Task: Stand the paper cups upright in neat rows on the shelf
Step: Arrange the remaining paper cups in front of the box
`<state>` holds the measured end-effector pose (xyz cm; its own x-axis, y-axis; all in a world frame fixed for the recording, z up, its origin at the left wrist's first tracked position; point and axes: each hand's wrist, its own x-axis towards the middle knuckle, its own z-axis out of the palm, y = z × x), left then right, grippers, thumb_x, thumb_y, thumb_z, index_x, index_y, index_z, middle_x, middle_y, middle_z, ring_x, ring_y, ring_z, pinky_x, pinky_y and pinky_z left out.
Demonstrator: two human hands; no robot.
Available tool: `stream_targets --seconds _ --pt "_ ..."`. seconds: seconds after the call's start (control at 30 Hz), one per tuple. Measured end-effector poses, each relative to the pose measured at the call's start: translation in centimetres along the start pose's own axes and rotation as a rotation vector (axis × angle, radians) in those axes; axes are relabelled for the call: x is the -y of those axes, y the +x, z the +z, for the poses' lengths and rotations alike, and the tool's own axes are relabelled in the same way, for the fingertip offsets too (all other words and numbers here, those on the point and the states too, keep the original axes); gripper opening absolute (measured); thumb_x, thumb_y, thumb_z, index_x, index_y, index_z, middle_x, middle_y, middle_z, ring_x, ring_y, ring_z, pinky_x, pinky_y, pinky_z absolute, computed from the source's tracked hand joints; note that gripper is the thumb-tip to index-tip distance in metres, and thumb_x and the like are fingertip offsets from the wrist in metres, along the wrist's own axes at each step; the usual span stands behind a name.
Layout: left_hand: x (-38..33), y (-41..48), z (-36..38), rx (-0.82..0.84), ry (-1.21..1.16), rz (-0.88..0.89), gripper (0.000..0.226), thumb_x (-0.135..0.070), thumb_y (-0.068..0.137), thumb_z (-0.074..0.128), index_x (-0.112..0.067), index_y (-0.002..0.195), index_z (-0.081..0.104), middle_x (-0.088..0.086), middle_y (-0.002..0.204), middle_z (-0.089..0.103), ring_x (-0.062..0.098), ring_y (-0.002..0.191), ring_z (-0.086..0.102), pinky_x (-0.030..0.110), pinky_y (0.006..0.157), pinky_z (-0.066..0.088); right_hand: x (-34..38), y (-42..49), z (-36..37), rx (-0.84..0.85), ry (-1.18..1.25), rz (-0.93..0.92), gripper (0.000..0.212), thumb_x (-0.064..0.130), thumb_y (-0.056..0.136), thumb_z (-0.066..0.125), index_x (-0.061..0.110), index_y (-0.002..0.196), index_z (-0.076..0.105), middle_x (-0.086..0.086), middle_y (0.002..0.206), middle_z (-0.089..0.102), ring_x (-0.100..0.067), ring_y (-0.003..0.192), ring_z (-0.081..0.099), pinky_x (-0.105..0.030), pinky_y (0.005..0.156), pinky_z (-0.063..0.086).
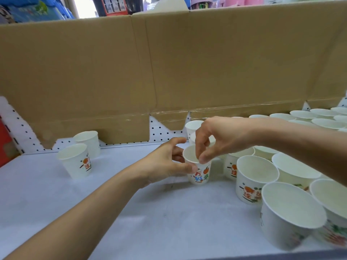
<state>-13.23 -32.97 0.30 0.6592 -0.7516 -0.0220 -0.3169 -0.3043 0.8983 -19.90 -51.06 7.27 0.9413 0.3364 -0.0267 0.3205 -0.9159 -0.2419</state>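
Head view: my left hand [169, 163] holds the side of the paper cup [200, 174] at mid-frame, my right hand [221, 136] pinches its rim from above, and it's upright, on or just over the shelf [131, 212], I can't tell which. Risk now: squeeze too hard and the thin rim buckles, or swing right carelessly and I knock the packed cups [255, 177] at lower right out of line.

White paper cups printed with orange fruit and coloured characters stand upright, mouths up, on the white shelf [131, 212]. The centre cup [200, 173] is mid-frame and upright. The left hand [169, 162] grips its side and the right hand [219, 139] pinches its rim. Two left cups [75, 162] stand together at middle left. A crowded right cluster [256, 177] runs from lower right to upper right.
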Motion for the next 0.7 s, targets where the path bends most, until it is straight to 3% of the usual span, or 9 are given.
stream_targets --seconds 0.13,0.2,0.3,0.4,0.47,0.57,0.63,0.7 --pt "-0.4 -0.5 1.6 -0.024 -0.068 0.007 0.072 -0.009 0.084 0.072 -0.023 0.142 0.032 -0.007 0.103 0.071 0.004 0.094 0.068 0.015 0.073 0.052 0.2 -1.1 0.2 0.022 -0.024 0.023 0.013 0.042 0.079 0.072 0.030 0.078 0.075 0.011 0.073 0.069 -0.006 0.071 0.062 -0.034 0.068 0.053" --pt "-0.6 -0.7 2.4 -0.038 -0.077 0.011 0.069 -0.010 0.085 0.071 -0.023 0.142 0.032 -0.010 0.097 0.070 0.005 0.093 0.068 0.020 0.078 0.055 0.1 -1.5 0.5 0.020 -0.028 0.029 0.020 0.048 0.077 0.070 0.029 0.077 0.075 0.011 0.070 0.068 -0.007 0.067 0.061 -0.036 0.066 0.053" --pt "-0.5 -1.2 3.1 -0.068 -0.037 -0.003 0.074 -0.019 0.085 0.073 -0.025 0.144 0.030 -0.006 0.113 0.065 0.006 0.102 0.065 0.030 0.092 0.054 -0.3 -1.8 1.0 0.018 -0.025 0.022 0.020 0.046 0.080 0.067 0.028 0.076 0.074 0.014 0.066 0.067 -0.005 0.063 0.060 -0.037 0.067 0.055" --pt "-0.2 -2.6 3.0 -0.168 0.128 0.029 0.077 -0.035 0.081 0.075 -0.030 0.144 0.032 -0.010 0.129 0.053 0.001 0.113 0.054 0.024 0.094 0.049 0.0 -2.0 0.8 -0.025 -0.019 0.017 0.016 0.042 0.084 0.066 0.029 0.083 0.075 0.016 0.073 0.069 -0.002 0.068 0.062 -0.034 0.070 0.055" --pt "0.6 -4.2 1.9 -0.324 0.241 0.099 0.074 -0.038 0.081 0.074 -0.030 0.144 0.035 -0.013 0.133 0.048 -0.002 0.120 0.047 0.022 0.097 0.044 0.9 -1.6 0.3 -0.080 -0.008 -0.006 0.014 0.040 0.084 0.067 0.029 0.087 0.074 0.017 0.079 0.070 0.000 0.075 0.063 -0.031 0.074 0.054" --pt "2.7 -6.7 -2.2 -0.729 0.592 0.215 0.075 -0.041 0.079 0.073 -0.025 0.143 0.037 -0.007 0.140 0.040 0.010 0.130 0.034 0.029 0.107 0.033 3.7 0.5 -0.2 -0.119 -0.058 -0.042 0.021 0.044 0.084 0.066 0.031 0.100 0.071 0.019 0.088 0.064 0.000 0.085 0.060 -0.026 0.078 0.051" --pt "4.5 -8.0 -6.2 -0.986 0.713 0.150 0.085 -0.042 0.074 0.076 -0.021 0.145 0.033 0.000 0.146 0.034 0.019 0.133 0.029 0.034 0.109 0.028 6.2 3.1 -0.1 -0.121 -0.087 -0.075 0.029 0.044 0.086 0.065 0.030 0.111 0.066 0.022 0.092 0.056 -0.003 0.091 0.056 -0.015 0.072 0.045" --pt "6.3 -8.8 -10.4 -1.091 0.637 -0.046 0.101 -0.043 0.068 0.081 -0.018 0.148 0.026 0.006 0.149 0.029 0.025 0.135 0.025 0.039 0.111 0.027 8.5 6.7 0.5 -0.115 -0.106 -0.114 0.034 0.039 0.088 0.064 0.026 0.120 0.061 0.019 0.100 0.053 -0.003 0.095 0.050 -0.014 0.066 0.037"
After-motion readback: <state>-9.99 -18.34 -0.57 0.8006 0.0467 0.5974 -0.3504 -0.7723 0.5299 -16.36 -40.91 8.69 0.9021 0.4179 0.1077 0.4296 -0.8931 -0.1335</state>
